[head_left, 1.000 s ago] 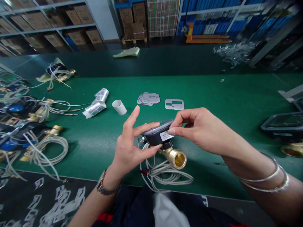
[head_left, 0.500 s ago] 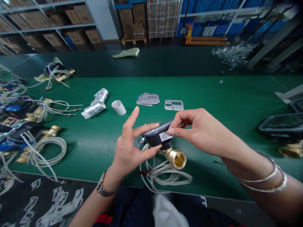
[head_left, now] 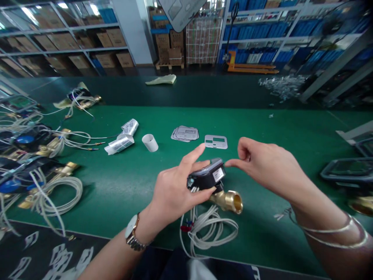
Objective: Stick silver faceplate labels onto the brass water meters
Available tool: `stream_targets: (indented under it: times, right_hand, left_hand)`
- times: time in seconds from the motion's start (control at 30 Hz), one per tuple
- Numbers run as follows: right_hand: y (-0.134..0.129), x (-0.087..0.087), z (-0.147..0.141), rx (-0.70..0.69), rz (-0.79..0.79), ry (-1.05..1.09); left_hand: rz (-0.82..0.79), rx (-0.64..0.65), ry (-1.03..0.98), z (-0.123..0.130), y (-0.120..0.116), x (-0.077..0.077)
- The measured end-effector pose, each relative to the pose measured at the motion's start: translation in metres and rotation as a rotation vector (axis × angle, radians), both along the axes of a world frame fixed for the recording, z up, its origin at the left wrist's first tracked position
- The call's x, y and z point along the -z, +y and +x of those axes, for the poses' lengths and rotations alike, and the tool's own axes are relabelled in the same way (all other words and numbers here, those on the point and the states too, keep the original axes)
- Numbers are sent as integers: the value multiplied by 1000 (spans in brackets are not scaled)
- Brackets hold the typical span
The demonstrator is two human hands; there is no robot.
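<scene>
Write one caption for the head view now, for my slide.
Left hand holds a labelled meter with brass fitting above a green table.

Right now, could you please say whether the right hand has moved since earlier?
Yes: the right hand has moved right; its thumb tip, earlier below the left part of the lone grey plate, is now below the plate's right end.

L hand (head_left: pixel 175 190) holds blk meter (head_left: pixel 204 179) (wht label (head_left: pixel 218 174)).

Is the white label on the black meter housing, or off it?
On. The white label sits against the side of the black meter housing, and the right hand does not cover it.
</scene>
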State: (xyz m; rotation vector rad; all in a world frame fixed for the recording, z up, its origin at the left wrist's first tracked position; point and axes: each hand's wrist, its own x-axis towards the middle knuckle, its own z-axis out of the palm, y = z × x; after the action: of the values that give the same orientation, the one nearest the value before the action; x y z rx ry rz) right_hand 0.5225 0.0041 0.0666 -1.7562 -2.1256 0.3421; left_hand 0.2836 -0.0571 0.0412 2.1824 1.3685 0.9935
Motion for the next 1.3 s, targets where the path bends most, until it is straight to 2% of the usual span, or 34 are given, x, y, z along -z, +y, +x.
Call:
stream_targets:
  times: [0.17, 0.27, 0.4, 0.5, 0.57, 0.63, 0.77, 0.83, 0.9, 0.97, 1.03, 1.17, 1.3]
  right_hand:
    - [36, 32, 36, -200, -429, 614]
    - [51, 49, 46, -221, -480, 629]
    - [89, 63, 45, -220, -431, 512]
    - [129, 72, 28, -241, -404, 447]
    - [156, 80, 12, -256, -399, 396]
    - [180, 89, -5, -250, -389, 343]
    - [209, 106, -32, -184, -338, 250]
    - [215, 111, -40, -164, -295, 223]
    - [215, 114, -44, -146, -242, 201]
    - [212, 116, -44, -113, -195, 179]
    - [208, 117, -41, -72, -160, 166]
    - [202, 118, -37, -33, -102, 182]
    - [199, 115, -37, -56, -76, 257]
  left_hand:
    - [-96, 44, 372, 53, 42, -8]
    - [-109, 70, 498, 78, 65, -1]
    - [-119, 71, 480, 86, 77, 9]
    - [-177, 100, 420, 73, 89, 13]
    - [-227, 108, 383, 53, 109, 14]
    - [-234, 91, 422, 25, 142, 18]
    - [-286, 92, 575, -29, 227, 36]
    - [-352, 142, 661, -44, 264, 44]
    - [-414, 186, 741, -49, 287, 51]
    - [-451, 191, 816, -48, 298, 56]
    - [-467, 158, 887, -45, 300, 59]
    - [-473, 79, 975, -44, 292, 63]
    - [-470, 79, 965, -50, 284, 62]
